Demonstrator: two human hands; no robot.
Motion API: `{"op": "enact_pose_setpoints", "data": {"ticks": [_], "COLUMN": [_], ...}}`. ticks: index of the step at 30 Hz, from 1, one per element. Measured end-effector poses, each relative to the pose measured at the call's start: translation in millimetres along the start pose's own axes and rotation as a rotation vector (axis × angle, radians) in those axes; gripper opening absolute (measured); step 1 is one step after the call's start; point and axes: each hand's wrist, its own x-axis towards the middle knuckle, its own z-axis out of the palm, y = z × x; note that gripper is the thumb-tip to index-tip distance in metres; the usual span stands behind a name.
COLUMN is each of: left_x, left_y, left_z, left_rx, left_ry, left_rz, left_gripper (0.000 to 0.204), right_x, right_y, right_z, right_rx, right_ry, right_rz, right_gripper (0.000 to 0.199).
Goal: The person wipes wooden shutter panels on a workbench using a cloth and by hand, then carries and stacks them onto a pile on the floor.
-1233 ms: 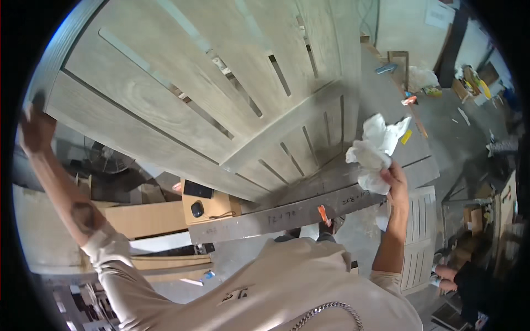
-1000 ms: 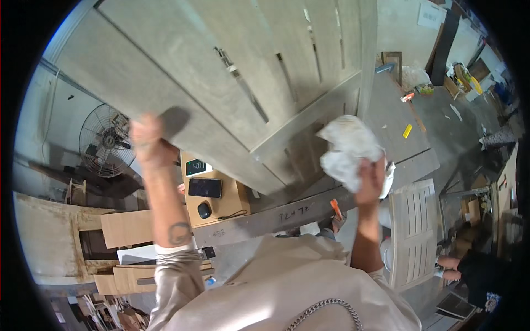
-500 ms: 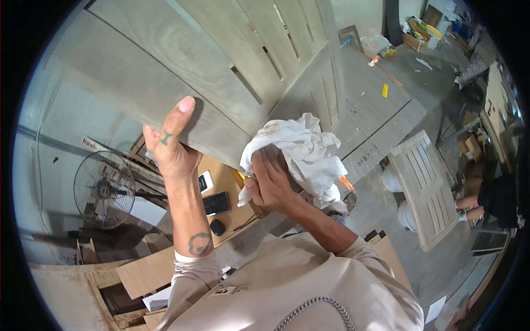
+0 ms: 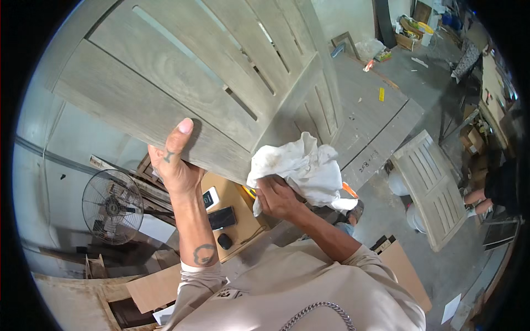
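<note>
A greyish slatted wooden panel [image 4: 138, 102] rises in front of me, tilted, and runs off the top of the picture. My left hand [image 4: 179, 160] is closed round its near edge, thumb flat on the face and fingers hidden beneath. Near the panel's lower right corner, my right hand [image 4: 279, 196] holds a crumpled white cloth [image 4: 306, 168] with faint dirty marks. Its fingers are partly tucked under the folds. The cloth hides that corner, so I cannot tell how firmly it touches the wood.
Below the panel, a tan tabletop [image 4: 245, 223] carries two phones and a black mouse [image 4: 224, 241]. A caged fan [image 4: 112, 207] stands left. Beyond the panel lies a large grey board [image 4: 375, 118]. At right, another slatted panel [image 4: 428, 187] rests on white buckets beside a person [image 4: 499, 187].
My view has shifted slightly, and the panel and both hands appear a little lower. The cloth has folded into a different shape under my right hand. My left hand keeps its hold.
</note>
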Motion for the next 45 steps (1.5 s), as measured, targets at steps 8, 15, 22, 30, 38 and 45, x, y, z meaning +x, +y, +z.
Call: {"op": "enact_pose_setpoints", "data": {"ticks": [8,15,22,30,38,45], "left_x": [1,-2,-3,2,-3,3], "left_y": [4,4,0,-2,1,-3], "left_z": [0,-6,6,4,5,-10], "left_rx": [0.068,0.058,0.047,0.019,0.012,0.056], "left_ry": [-0.005,-0.006,0.019,0.072,-0.026,-0.015], "left_rz": [0.039,-0.006,0.023,0.074,0.008,-0.011], "left_gripper": [0.044,0.045,0.046,0.048,0.051,0.05], "right_x": [18,46,16,10,-4,-50], "right_y": [-17,-26,-20,-12,-3,39], "right_z": [-7,-22,-12,-8,-16,-91], "right_rx": [0.048,0.097,0.096,0.183,0.117,-0.089], "right_ry": [-0.018,-0.117,-0.163,-0.191,-0.251,0.033], "right_rz": [0.039,0.101,0.128,0.155,0.222,0.414], "right_gripper": [0.037,0.04,0.04,0.044,0.041,0.041]}}
